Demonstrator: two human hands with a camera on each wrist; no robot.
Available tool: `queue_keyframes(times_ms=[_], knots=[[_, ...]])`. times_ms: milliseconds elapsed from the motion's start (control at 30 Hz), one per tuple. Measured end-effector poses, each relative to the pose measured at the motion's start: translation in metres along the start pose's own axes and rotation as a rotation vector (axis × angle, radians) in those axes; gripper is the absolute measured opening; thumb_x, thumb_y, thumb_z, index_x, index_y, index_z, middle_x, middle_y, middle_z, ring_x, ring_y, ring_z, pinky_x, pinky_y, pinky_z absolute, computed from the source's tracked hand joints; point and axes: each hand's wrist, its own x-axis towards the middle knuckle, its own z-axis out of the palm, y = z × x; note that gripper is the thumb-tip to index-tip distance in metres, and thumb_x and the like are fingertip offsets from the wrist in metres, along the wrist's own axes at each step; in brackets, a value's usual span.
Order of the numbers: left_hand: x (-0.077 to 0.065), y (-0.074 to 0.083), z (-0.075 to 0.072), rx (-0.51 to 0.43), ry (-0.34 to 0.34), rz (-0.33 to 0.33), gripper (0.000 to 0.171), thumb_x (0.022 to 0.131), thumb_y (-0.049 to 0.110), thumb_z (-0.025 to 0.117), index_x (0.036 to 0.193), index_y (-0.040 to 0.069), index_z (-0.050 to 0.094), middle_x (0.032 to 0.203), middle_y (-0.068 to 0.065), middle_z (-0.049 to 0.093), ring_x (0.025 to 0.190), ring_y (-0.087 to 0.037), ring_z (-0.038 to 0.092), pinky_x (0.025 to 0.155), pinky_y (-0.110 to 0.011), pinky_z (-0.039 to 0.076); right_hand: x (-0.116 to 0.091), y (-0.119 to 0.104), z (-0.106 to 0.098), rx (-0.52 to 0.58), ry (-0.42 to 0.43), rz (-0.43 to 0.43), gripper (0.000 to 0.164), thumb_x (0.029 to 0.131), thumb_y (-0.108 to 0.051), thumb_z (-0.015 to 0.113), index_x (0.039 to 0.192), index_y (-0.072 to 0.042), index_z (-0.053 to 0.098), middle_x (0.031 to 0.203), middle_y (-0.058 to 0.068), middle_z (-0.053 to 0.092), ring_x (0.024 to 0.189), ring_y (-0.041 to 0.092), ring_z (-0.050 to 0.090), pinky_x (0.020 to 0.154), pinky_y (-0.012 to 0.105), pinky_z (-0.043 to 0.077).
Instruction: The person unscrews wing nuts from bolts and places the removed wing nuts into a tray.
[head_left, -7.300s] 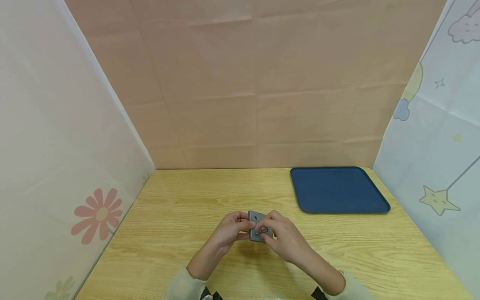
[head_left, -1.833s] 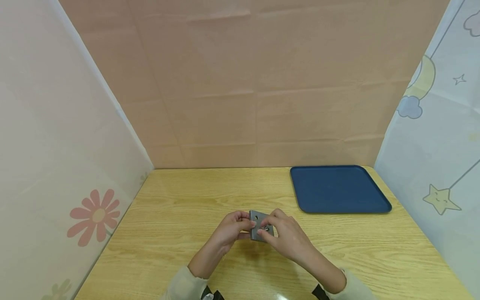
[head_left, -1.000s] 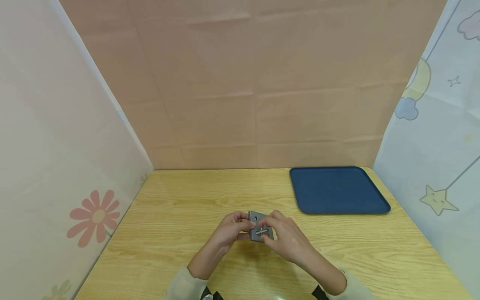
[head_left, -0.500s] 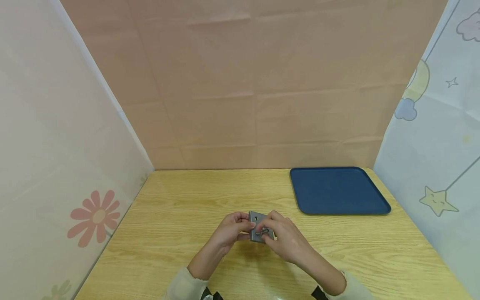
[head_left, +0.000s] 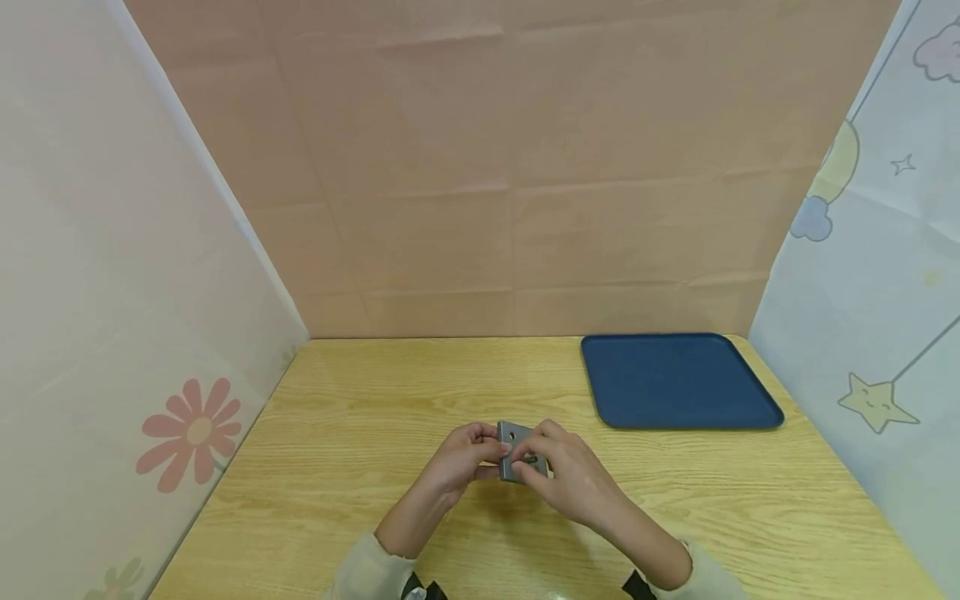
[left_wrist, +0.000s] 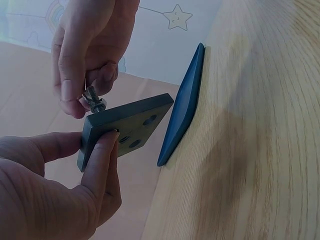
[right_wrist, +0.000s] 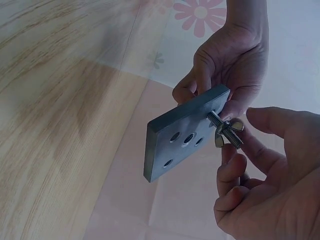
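Note:
My left hand point(head_left: 457, 462) grips a square grey metal plate point(right_wrist: 160, 145) by one edge, holding it tilted above the table. Several round holes pierce the plate. From a hole near the gripped edge sticks a threaded bolt point(right_wrist: 233, 139), with a silvery wing nut point(right_wrist: 223, 128) partway along its shank, apart from the plate face. The bolt's other end is hidden by the plate and left fingers. My right hand point(head_left: 573, 475) has its thumb and index finger around the wing nut's wings, pinching at it; in the head view these fingers cover most of the nut.
A blue tray point(head_left: 678, 379) lies at the back right of the wooden table point(head_left: 375, 392). A plain pinkish cloth point(head_left: 412, 167) hangs behind, and patterned pale cloths point(head_left: 97, 250) stand at both sides.
The right thumb and index finger, spread apart with nut and bolt showing a second ago, have swivelled and come together over the wing nut. The left hand and plate stay in place.

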Motion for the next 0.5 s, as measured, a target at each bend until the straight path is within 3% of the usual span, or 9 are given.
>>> queue_keyframes(times_ms=[100, 233, 333, 500], knots=[[-0.0001, -0.0002, 0.0000, 0.007, 0.002, -0.002, 0.031, 0.096, 0.009, 0.067, 0.119, -0.009, 0.057, 0.103, -0.010, 0.061, 0.088, -0.017, 0.065, 0.079, -0.031, 0.060, 0.0006, -0.0008, 0.0000, -0.021, 0.021, 0.043, 0.004, 0.095, -0.025, 0.072, 0.098, -0.023, 0.074, 0.095, -0.007, 0.060, 0.065, 0.002, 0.043, 0.057, 0.022, 0.039], [-0.0002, -0.0001, 0.0002, 0.005, 0.001, -0.001, 0.032, 0.095, 0.009, 0.068, 0.119, -0.009, 0.057, 0.102, -0.010, 0.061, 0.088, -0.017, 0.065, 0.079, -0.032, 0.061, 0.0005, -0.0020, 0.0000, -0.070, 0.017, 0.106, 0.008, 0.093, -0.028, 0.074, 0.099, -0.023, 0.074, 0.094, -0.009, 0.060, 0.075, 0.008, 0.055, 0.067, 0.026, 0.043], [0.0000, 0.0000, 0.0002, 0.004, 0.002, -0.001, 0.032, 0.095, 0.009, 0.068, 0.119, -0.009, 0.057, 0.102, -0.010, 0.062, 0.088, -0.016, 0.066, 0.078, -0.031, 0.061, 0.0002, -0.0023, -0.0002, -0.096, 0.009, 0.126, 0.009, 0.093, -0.029, 0.075, 0.098, -0.022, 0.074, 0.093, -0.012, 0.058, 0.082, 0.010, 0.059, 0.073, 0.031, 0.044], [0.0003, -0.0003, -0.0001, 0.004, 0.003, -0.006, 0.032, 0.094, 0.009, 0.068, 0.118, -0.008, 0.057, 0.101, -0.010, 0.063, 0.088, -0.016, 0.067, 0.077, -0.030, 0.060, -0.0002, -0.0033, -0.0006, -0.119, -0.003, 0.132, 0.011, 0.092, -0.029, 0.075, 0.099, -0.020, 0.075, 0.092, -0.013, 0.057, 0.081, 0.008, 0.057, 0.073, 0.032, 0.045]])
